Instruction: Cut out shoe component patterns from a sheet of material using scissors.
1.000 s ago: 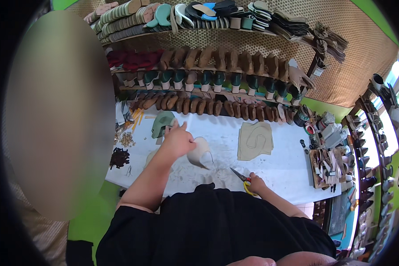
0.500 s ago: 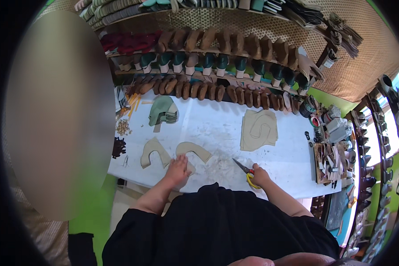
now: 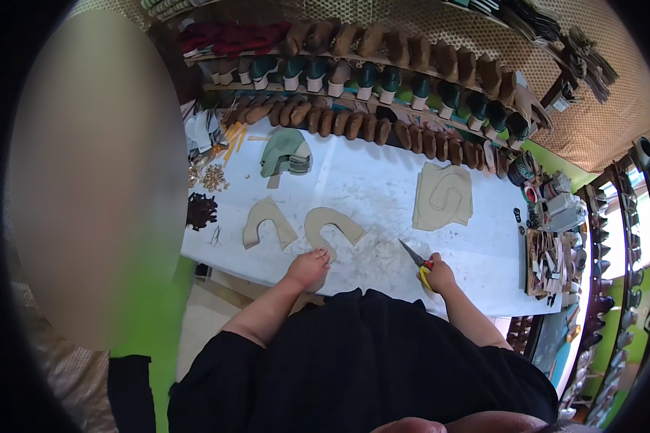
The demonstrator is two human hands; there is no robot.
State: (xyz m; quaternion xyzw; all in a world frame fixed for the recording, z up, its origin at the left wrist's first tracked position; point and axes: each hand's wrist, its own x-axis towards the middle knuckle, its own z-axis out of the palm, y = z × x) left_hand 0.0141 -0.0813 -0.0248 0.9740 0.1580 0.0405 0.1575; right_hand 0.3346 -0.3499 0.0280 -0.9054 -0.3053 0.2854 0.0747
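Note:
My left hand (image 3: 310,267) is at the near end of a curved, horseshoe-shaped beige piece (image 3: 347,224), probably leather or fabric, its fingers close together on that end. Just left of it lies a second beige curved piece (image 3: 256,216), apart from the hand. In my right hand (image 3: 440,274) is a pair of scissors (image 3: 414,254) with dark blades and yellow-and-red handles, its tips pointing away over the table. Farther right rests a stack of beige sheets (image 3: 443,196), a curved shape visible on top.
Green curved pieces (image 3: 285,153) lie at the back of the white table (image 3: 368,173). Small gold bits (image 3: 214,177) and a dark pile (image 3: 201,211) sit left. A tool rack (image 3: 545,263) stands right, shoe-filled shelves (image 3: 354,126) behind. A blurred patch covers the far left.
My left hand has drawn back toward me, from lying over the curved piece to its near end. The scissors stay in my right hand. The whole view has shifted.

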